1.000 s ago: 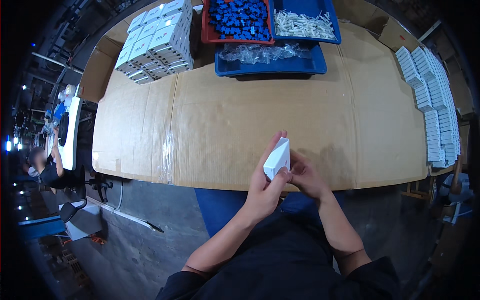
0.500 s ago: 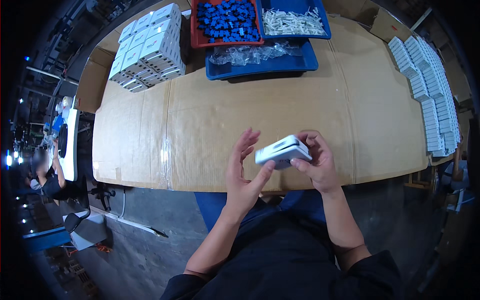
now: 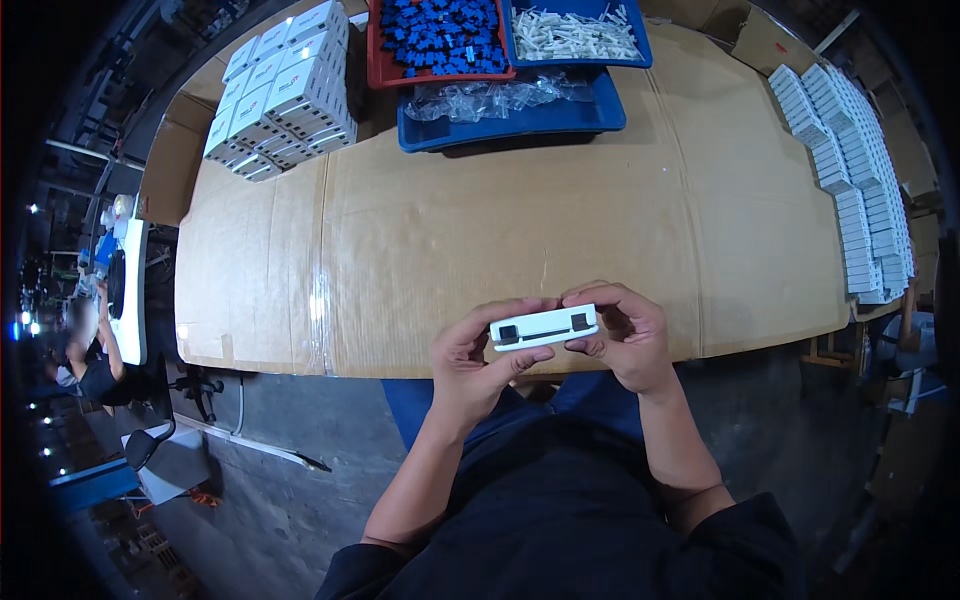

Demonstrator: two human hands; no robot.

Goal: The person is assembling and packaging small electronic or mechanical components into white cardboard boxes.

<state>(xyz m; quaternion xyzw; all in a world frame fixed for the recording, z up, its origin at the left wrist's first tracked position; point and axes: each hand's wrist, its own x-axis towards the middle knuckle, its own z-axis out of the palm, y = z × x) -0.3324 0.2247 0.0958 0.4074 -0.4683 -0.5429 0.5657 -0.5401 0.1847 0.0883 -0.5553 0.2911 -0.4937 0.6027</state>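
Observation:
A small flat white box (image 3: 544, 328) is held level between my hands, above the near edge of the cardboard-covered table. The side facing up shows a dark square opening near each end and a thin dark slot between them. My left hand (image 3: 476, 350) closes on its left end, thumb along the lower edge and fingers behind. At the right end my right hand (image 3: 632, 335) grips it between thumb and curled fingers. Parts of the fingers are hidden behind the box.
Stacked white boxes (image 3: 270, 95) stand at the back left. Behind the table's middle sit a red tray (image 3: 440, 78) of blue parts, a blue tray (image 3: 590, 62) of white pieces and a lower blue tray (image 3: 510, 138) with clear plastic. Rows of white boxes (image 3: 850, 190) line the right edge.
My left hand has gone from spread fingers to a closed hold on the box. The box has turned from tilted to level, its side with the openings now showing.

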